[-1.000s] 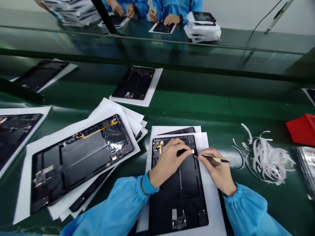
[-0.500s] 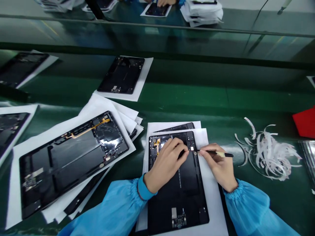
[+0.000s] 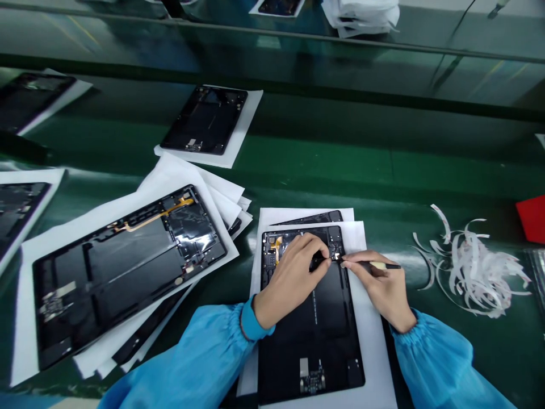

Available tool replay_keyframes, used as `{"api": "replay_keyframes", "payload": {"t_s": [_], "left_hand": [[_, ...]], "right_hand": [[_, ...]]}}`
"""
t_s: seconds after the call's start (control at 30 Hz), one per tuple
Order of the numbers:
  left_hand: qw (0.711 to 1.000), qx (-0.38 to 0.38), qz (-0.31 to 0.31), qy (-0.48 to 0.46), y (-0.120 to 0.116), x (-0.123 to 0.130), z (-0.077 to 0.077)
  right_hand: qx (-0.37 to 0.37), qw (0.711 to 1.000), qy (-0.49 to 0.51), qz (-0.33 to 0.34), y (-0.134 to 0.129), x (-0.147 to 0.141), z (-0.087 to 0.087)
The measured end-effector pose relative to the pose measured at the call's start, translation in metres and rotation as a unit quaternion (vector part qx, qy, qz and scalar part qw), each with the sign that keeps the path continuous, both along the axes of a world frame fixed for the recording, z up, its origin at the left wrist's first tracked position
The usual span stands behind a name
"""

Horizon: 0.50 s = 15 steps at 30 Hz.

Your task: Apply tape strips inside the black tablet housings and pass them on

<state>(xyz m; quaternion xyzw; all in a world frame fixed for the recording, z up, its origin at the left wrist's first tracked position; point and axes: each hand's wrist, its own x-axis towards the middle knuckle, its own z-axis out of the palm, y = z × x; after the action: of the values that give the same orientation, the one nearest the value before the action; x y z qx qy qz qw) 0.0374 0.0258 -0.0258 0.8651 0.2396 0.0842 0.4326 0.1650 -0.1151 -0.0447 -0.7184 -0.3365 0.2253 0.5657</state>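
Observation:
A black tablet housing [image 3: 306, 335] lies upright on white paper sheets [image 3: 377, 352] in front of me, a small circuit board [image 3: 313, 380] at its near end. My left hand [image 3: 293, 270] rests over its upper half, thumb and index finger pinched near the upper right edge. What the pinch holds is too small to make out. My right hand [image 3: 385, 289] grips a slim black pen-like tool [image 3: 386, 265] with a pale band. The tool's tip points left, close to the left fingertips, over the housing's upper right corner area.
To the left, another tablet housing [image 3: 131, 272] with an orange flex cable lies on stacked papers. Further housings sit on paper at the back [image 3: 208, 119] and far left [image 3: 19, 213]. At right are curled white strips [image 3: 481, 272] and a red object [image 3: 532, 218].
The camera view has shifted slightly. Both hands stay at the housing's upper right edge, with the tool's tip still close to the left fingertips.

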Motion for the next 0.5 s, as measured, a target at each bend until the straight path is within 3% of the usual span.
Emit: {"api": "replay_keyframes", "payload": {"t_s": [0.5], "left_hand": [[0.999, -0.033, 0.025, -0.017, -0.002, 0.005, -0.001]], "right_hand": [[-0.015, 0.998, -0.053, 0.009, -0.015, 0.015, -0.008]]}}
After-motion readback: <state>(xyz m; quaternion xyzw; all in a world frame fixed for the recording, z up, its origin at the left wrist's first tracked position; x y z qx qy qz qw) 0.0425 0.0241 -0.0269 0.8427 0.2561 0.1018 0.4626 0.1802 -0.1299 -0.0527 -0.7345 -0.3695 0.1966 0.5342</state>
